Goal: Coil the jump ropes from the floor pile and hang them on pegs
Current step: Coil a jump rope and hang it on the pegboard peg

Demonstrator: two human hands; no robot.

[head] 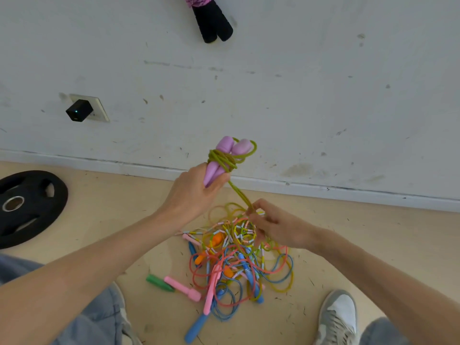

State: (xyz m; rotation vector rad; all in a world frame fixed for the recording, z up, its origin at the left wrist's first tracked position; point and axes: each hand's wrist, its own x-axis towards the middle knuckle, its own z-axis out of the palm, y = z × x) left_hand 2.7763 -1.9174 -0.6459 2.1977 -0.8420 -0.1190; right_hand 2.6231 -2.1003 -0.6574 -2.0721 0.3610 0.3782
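Lilac handles (225, 158), partly wrapped in green cord (239, 195), are gripped by the left hand (193, 192); cord pinched by the right hand (270, 226) above the floor pile (236, 260). Risk: trailing cord snagging the pile, loosening wraps.

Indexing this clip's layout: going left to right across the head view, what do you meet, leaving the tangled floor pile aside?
From the left: weight plate → wall plug → green handle → left hand gripping purple handles → right hand pinching green rope → grey shoe.
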